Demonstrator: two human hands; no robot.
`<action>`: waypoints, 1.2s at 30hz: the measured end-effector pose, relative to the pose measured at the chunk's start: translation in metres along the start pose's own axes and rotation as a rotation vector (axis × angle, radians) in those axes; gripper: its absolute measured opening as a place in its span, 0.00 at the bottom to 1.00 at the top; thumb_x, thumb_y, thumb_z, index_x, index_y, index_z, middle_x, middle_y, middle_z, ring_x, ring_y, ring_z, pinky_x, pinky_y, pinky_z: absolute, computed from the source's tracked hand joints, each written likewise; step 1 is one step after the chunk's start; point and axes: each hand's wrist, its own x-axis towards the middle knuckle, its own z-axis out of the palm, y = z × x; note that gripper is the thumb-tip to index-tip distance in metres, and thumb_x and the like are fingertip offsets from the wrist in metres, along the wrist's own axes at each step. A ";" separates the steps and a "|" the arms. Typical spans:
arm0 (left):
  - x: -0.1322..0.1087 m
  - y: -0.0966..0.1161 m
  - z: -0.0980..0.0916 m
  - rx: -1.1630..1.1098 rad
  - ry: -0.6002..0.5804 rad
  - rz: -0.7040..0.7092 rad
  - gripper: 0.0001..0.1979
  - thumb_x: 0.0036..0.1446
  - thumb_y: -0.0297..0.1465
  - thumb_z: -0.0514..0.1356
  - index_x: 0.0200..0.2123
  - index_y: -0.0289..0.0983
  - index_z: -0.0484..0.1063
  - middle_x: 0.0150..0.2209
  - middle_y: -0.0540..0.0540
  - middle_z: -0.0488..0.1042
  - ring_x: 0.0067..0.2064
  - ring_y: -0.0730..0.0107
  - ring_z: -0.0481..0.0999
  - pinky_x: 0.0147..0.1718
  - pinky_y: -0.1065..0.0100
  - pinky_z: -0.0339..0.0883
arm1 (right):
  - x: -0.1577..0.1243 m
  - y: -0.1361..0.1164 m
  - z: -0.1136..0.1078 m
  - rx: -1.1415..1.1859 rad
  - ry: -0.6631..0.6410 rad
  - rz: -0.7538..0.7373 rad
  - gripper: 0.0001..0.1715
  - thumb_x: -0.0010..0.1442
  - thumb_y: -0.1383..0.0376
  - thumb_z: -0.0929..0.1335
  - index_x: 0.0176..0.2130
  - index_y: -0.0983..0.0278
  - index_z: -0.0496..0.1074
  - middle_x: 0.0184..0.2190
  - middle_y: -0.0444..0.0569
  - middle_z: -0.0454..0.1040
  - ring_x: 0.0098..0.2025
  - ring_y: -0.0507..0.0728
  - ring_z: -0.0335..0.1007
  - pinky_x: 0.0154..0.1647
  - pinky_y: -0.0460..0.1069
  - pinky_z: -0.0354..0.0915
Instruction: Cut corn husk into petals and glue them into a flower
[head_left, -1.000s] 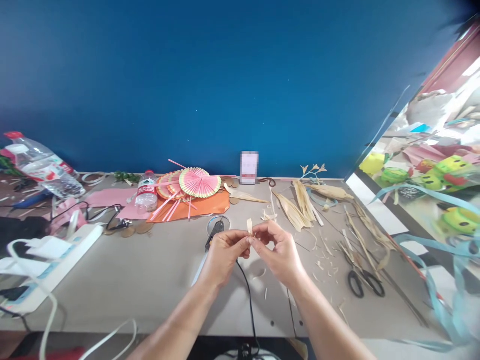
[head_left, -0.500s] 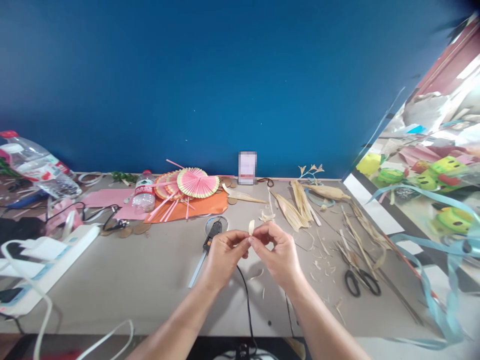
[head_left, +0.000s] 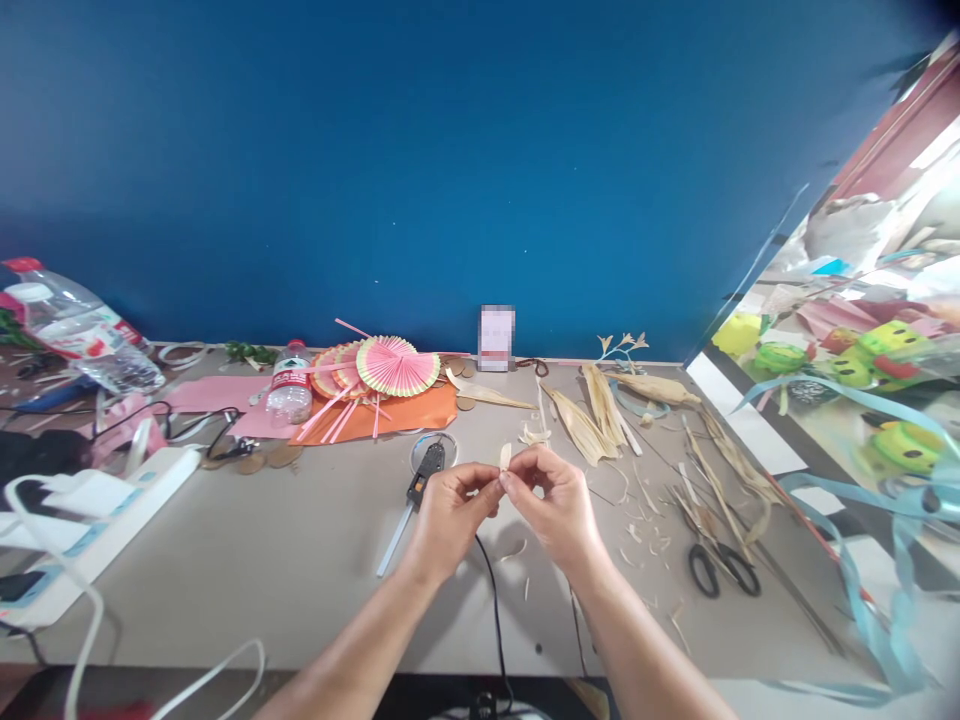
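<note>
Between the fingertips of both hands stands a small pale piece of dried corn husk, its tip pointing up. My left hand pinches its lower end from one side. From the other side my right hand pinches the same spot, thumbs nearly meeting. A black glue gun with a clear glue stick lies just left of my left hand. Larger dried husks lie beyond my right hand, with husk scraps scattered to its right. Black-handled scissors rest farther right.
Pink paper fans lie on orange paper at the back, beside a plastic bottle. A white power strip with cables stands at left. A phone leans on the blue wall. Light-blue ribbon trails at right.
Both hands keep pinching the husk piece in nearly the same place. The whole view has shifted very slightly.
</note>
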 end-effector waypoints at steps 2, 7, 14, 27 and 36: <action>0.000 0.000 -0.002 -0.083 -0.080 -0.062 0.10 0.41 0.33 0.64 0.28 0.33 0.75 0.23 0.49 0.70 0.23 0.77 0.64 0.24 0.74 0.61 | 0.000 0.002 -0.001 0.094 -0.029 0.063 0.04 0.49 0.67 0.66 0.24 0.64 0.66 0.21 0.43 0.66 0.23 0.50 0.61 0.25 0.46 0.61; -0.003 -0.006 -0.011 -0.344 -0.274 -0.264 0.09 0.43 0.34 0.63 0.27 0.34 0.75 0.21 0.50 0.67 0.22 0.79 0.64 0.21 0.75 0.61 | -0.005 0.003 -0.006 0.367 -0.124 0.209 0.10 0.46 0.60 0.69 0.24 0.64 0.66 0.18 0.42 0.65 0.21 0.50 0.62 0.24 0.46 0.63; -0.008 -0.019 -0.010 -0.279 -0.302 -0.306 0.09 0.41 0.34 0.64 0.22 0.33 0.73 0.21 0.50 0.67 0.20 0.80 0.62 0.20 0.75 0.58 | -0.020 0.005 -0.007 0.468 -0.194 0.272 0.13 0.45 0.58 0.70 0.23 0.64 0.66 0.18 0.41 0.64 0.21 0.49 0.61 0.25 0.46 0.62; -0.011 -0.021 -0.013 -0.054 0.030 -0.087 0.13 0.48 0.38 0.59 0.28 0.32 0.71 0.26 0.46 0.70 0.22 0.79 0.59 0.23 0.74 0.56 | 0.071 0.104 -0.058 -0.358 0.184 0.175 0.07 0.41 0.65 0.68 0.18 0.62 0.65 0.13 0.40 0.60 0.15 0.50 0.56 0.17 0.45 0.52; -0.010 -0.020 -0.011 -0.122 0.087 -0.143 0.14 0.45 0.38 0.61 0.28 0.31 0.72 0.26 0.46 0.71 0.21 0.79 0.60 0.21 0.74 0.56 | 0.075 0.103 -0.044 -0.349 0.227 0.084 0.06 0.45 0.63 0.65 0.21 0.64 0.65 0.17 0.43 0.66 0.18 0.50 0.60 0.19 0.45 0.57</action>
